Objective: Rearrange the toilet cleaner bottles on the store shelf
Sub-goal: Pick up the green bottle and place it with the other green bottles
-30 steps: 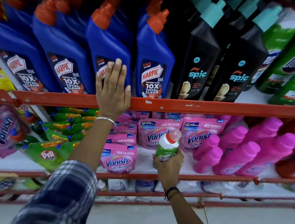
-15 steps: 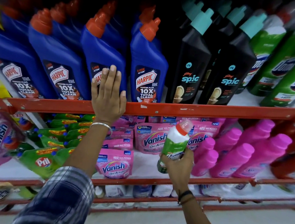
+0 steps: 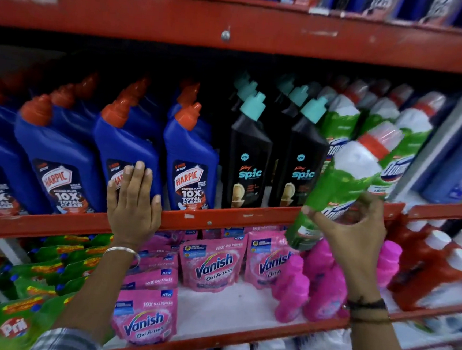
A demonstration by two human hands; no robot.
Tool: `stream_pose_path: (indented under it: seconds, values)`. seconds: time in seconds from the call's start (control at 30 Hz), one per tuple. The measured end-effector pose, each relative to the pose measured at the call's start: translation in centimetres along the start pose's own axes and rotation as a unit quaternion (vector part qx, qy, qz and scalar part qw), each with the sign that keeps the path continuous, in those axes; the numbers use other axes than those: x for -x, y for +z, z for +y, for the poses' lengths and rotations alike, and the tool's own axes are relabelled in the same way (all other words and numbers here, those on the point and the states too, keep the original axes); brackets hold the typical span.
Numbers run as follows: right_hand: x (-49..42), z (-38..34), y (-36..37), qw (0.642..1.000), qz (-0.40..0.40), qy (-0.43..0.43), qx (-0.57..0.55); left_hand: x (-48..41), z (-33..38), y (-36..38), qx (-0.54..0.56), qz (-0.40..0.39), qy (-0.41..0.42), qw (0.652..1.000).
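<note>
Two Spic bottles (image 3: 249, 159) beside Harpic (image 3: 190, 163)

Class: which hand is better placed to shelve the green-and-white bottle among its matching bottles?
Right hand: it grips the green-and-white plastic bottle beside that row. The left hand lies flat against blue bottles.

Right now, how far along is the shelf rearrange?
Done: blue Harpic bottles and black Spic bottles stand in rows on the middle shelf. In hand: the right hand holds a green-and-white bottle, tilted, in front of the matching green bottles; the left hand rests flat on the shelf edge. Left: seating that bottle.
</note>
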State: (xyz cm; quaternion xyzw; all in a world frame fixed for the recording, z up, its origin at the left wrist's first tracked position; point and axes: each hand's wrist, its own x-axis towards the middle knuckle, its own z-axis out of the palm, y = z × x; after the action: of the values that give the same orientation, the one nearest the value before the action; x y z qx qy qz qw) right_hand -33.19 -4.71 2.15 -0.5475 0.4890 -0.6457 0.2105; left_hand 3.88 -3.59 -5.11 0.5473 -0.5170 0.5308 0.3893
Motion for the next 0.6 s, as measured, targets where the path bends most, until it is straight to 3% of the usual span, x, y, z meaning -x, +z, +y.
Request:
stream_pose_path:
  seconds: [0.13,0.3,0.6]
  values:
    - [-4.7,-1.8,-0.6,0.997,0.056,-0.037,-0.031,0.1,0.0,0.0,-0.002,0.005,0.003,1.0]
    - [-9.4,-2.6,-0.5,0.994,0.081,-0.067,0.02,-0.1,0.1,-0.1,-0.005,0.009,0.008,1.0]
    - [-10.7,0.2,0.9,0.994,0.043,-0.032,0.098,-0.1,0.1,0.0,-0.013,0.016,0.014,1.0]
